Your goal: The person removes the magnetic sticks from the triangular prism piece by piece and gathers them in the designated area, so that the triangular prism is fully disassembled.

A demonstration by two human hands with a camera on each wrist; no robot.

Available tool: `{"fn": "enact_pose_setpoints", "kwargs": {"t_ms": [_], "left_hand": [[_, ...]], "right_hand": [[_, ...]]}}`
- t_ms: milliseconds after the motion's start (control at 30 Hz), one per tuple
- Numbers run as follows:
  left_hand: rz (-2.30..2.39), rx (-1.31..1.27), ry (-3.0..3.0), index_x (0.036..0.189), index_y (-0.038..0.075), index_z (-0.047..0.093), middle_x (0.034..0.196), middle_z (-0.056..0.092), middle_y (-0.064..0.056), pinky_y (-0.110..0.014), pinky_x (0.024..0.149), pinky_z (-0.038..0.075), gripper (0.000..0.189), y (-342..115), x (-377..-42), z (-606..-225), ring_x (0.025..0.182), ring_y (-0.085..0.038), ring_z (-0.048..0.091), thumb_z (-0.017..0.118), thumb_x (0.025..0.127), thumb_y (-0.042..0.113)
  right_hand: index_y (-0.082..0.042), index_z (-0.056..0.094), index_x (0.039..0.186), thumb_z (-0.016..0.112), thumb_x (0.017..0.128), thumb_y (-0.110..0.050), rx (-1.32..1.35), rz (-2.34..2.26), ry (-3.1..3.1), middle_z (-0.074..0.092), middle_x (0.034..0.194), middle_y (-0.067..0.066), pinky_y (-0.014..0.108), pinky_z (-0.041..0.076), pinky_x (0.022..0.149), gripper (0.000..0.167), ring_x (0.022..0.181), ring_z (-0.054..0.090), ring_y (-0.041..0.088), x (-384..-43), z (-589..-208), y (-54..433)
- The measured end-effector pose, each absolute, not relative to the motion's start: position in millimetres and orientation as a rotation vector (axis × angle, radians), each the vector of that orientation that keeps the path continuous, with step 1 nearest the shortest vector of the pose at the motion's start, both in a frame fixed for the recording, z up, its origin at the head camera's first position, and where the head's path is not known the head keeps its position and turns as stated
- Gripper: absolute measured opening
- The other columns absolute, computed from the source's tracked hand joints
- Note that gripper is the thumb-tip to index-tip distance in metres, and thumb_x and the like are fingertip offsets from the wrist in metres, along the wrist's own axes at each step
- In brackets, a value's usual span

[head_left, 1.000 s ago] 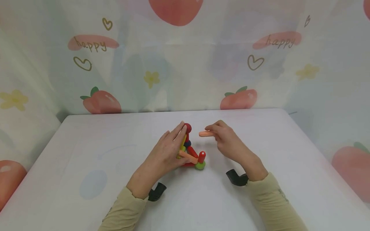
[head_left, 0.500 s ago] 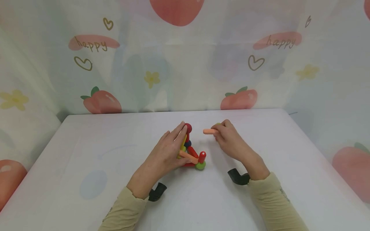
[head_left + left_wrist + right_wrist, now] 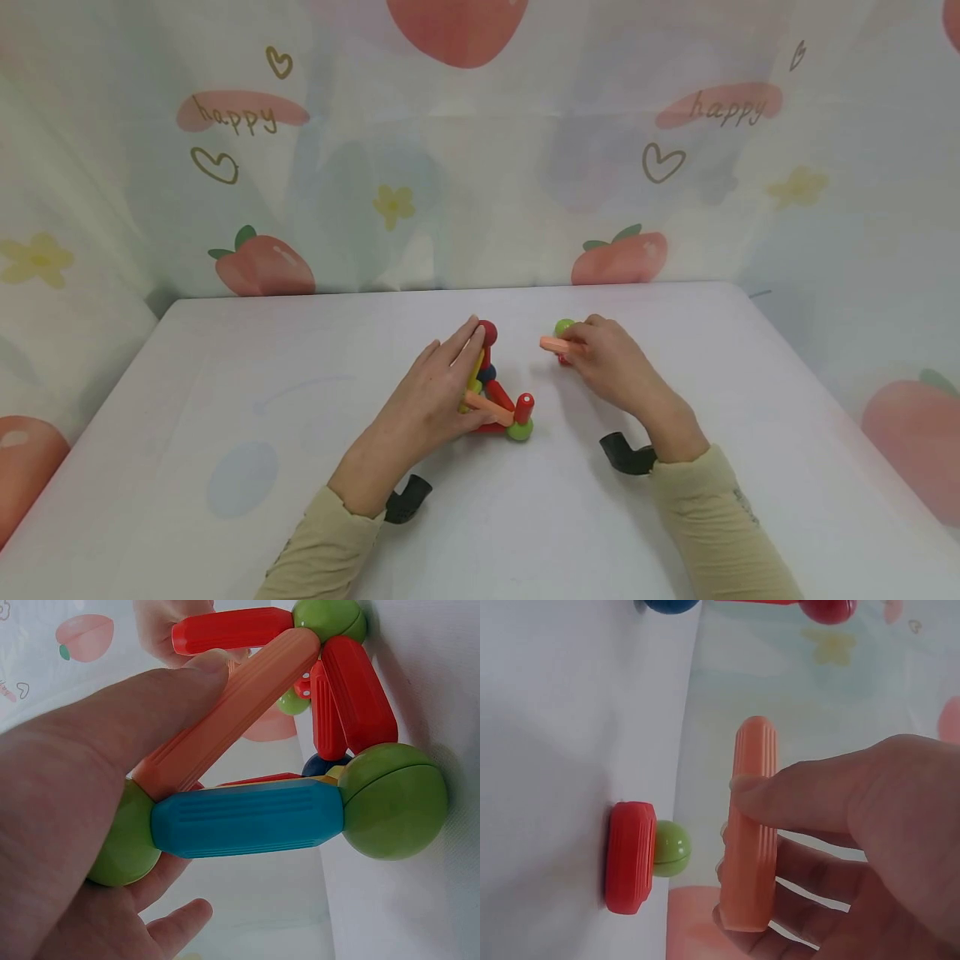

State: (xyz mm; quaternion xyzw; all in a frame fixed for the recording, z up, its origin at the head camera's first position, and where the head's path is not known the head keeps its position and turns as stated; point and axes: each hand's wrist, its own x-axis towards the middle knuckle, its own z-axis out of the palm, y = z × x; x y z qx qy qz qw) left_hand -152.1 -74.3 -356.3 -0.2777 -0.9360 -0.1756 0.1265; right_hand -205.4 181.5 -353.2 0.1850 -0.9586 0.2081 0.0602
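In the head view my left hand [image 3: 431,396] holds a frame built of magnetic rods and balls. Seen from the left wrist, its thumb lies along an orange rod [image 3: 232,712], above a blue rod [image 3: 247,817] that joins two green balls. Red rods [image 3: 360,694] and another green ball [image 3: 330,619] make up the far side. A dark red ball [image 3: 487,333] tops the frame beside my fingertips. Off to the right, my right hand [image 3: 615,367] pinches a loose orange rod [image 3: 751,832] between thumb and fingers, raised off the table.
Close by my right hand, a red rod [image 3: 630,857] and a green ball [image 3: 672,847] sit on the white table [image 3: 300,500]. Black curved pieces [image 3: 626,454] show by both wrists. A printed curtain [image 3: 480,167] hangs behind the table.
My right hand has moved a little to the right with the orange rod, uncovering the green ball and red rod behind it. My left hand and the frame stay in place.
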Motion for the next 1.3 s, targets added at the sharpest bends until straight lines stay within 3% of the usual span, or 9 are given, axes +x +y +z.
{"fn": "enact_pose_setpoints", "kwargs": {"t_ms": [233,433,700,1300], "left_hand": [[-0.517,-0.812,-2.718,0.152,0.002,0.033,0.16,0.033,-0.013,-0.042,0.114,0.04,0.102,-74.1,-152.4,-356.9,0.143,-0.024,0.041,0.085,0.075,0.043],[-0.539,-0.819,-2.708,0.152,0.002,0.034,0.16,0.035,-0.013,-0.043,0.114,0.04,0.101,-74.5,-152.6,-357.7,0.144,-0.024,0.041,0.086,0.075,0.041],[-0.525,-0.807,-2.718,0.153,0.002,0.034,0.161,0.033,-0.012,-0.043,0.115,0.039,0.102,-74.2,-152.2,-357.5,0.144,-0.023,0.039,0.086,0.075,0.043],[-0.533,-0.771,-2.794,0.154,0.003,0.031,0.163,0.029,-0.01,-0.048,0.118,0.034,0.1,-72.6,-153.0,-356.4,0.148,-0.022,0.034,0.085,0.077,0.038]], "right_hand": [[0.0,0.07,0.107,0.071,0.089,-0.008,0.46,0.622,-2.976,0.063,0.095,0.015,0.044,0.054,0.082,0.02,0.088,0.056,0.028,-206.1,-353.5,184.0],[-0.003,0.067,0.096,0.069,0.09,-0.008,0.433,0.544,-3.031,0.062,0.09,0.012,0.042,0.051,0.077,0.008,0.087,0.055,0.028,-208.3,-357.1,186.5],[-0.003,0.066,0.091,0.072,0.09,-0.015,0.431,0.49,-3.032,0.06,0.084,0.011,0.04,0.046,0.072,0.014,0.081,0.053,0.028,-208.6,-360.0,189.8],[-0.005,0.063,0.089,0.068,0.083,0.002,0.401,0.351,-3.045,0.056,0.084,0.011,0.038,0.045,0.068,0.011,0.079,0.05,0.028,-211.8,-370.9,192.2]]}}
